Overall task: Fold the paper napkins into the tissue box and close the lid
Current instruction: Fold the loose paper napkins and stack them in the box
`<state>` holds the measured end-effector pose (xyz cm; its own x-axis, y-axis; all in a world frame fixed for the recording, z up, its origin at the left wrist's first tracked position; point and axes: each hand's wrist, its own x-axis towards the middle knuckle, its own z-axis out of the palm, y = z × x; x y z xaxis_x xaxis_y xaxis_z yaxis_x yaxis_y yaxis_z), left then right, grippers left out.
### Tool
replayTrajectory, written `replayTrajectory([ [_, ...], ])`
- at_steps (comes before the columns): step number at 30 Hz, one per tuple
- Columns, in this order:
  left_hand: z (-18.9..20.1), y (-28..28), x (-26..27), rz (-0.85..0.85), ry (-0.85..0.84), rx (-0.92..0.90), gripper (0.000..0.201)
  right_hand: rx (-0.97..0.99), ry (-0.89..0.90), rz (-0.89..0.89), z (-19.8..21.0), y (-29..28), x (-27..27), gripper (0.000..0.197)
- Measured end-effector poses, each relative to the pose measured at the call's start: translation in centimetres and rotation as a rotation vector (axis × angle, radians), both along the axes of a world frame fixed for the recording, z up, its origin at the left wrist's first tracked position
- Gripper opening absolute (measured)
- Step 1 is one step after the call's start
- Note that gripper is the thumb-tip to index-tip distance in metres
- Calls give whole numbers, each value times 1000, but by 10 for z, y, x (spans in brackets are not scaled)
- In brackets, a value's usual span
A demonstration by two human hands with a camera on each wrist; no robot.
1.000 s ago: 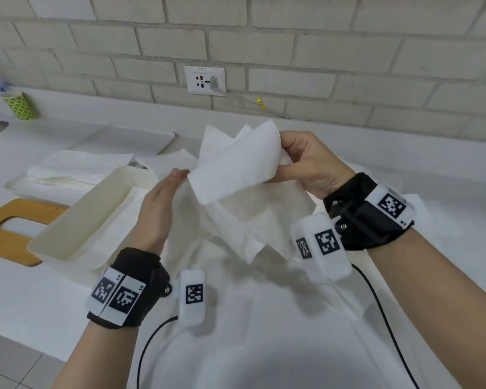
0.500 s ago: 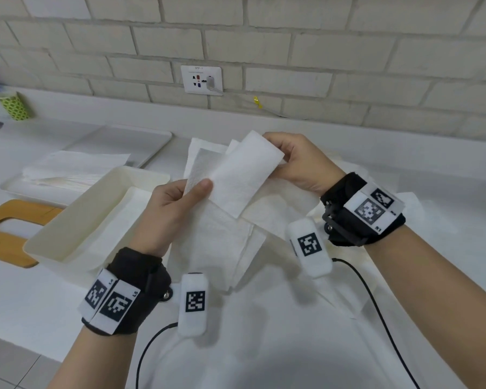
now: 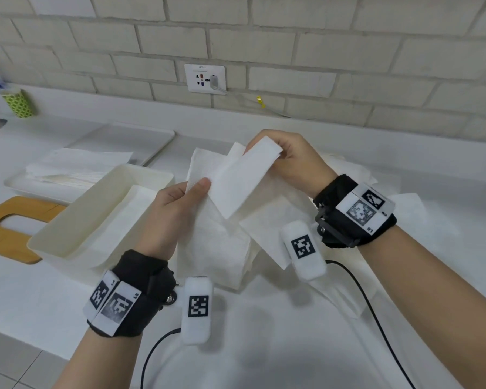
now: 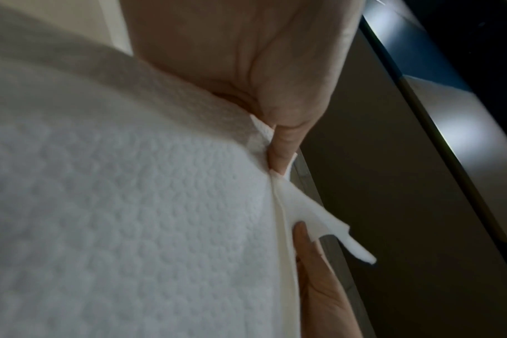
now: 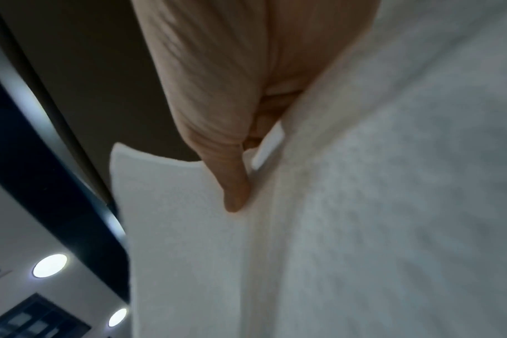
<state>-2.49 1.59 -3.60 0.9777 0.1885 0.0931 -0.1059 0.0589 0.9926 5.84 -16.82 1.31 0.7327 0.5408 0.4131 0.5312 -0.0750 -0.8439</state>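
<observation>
Step in hand: folding one napkin in the air, above the counter, centre of the head view.

Your left hand [image 3: 177,209] pinches the lower left end of the napkin [image 3: 244,178], thumb on top and fingers behind. The left wrist view confirms it: thumb tip and a finger clamp several paper edges [image 4: 278,160] together. Your right hand [image 3: 292,161] pinches the upper right end, thumb pressed onto the folded flap [image 5: 188,205]. Neither hand is spread; both are closed on the paper.

Advice for the fold: keep the two pinches pulling gently apart so the strip stays taut, line up the long edges before creasing, and do not tug hard, since thin embossed paper probably tears at a pinch point. The layers held by your left thumb look staggered; square them up first.

Position: the napkin runs diagonally between the hands, from centre to upper centre-right. More loose napkins [image 3: 225,248] hang or lie below it; I cannot tell whether the left hand also holds those. The tissue box [image 3: 68,242] sits open at left, just beside your left hand, with white paper inside. Its wooden lid [image 3: 11,228] lies flat at the far left edge, touching or just beside the box. Judgement: the task is mid-way, and the lid is not yet on.
</observation>
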Motion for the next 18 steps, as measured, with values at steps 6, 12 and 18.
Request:
replayTrajectory([
  [6, 0, -2, -1, 69, 4, -15, 30, 146, 227, 18, -3, -13, -1, 12],
  [12, 1, -6, -1, 195, -32, -65, 43, 336, 493, 47, -11, -15, -5, 20],
  [18, 1, -14, -1, 222, -44, -69, 48, 219, 469, -85, -28, 3, -17, 14],
])
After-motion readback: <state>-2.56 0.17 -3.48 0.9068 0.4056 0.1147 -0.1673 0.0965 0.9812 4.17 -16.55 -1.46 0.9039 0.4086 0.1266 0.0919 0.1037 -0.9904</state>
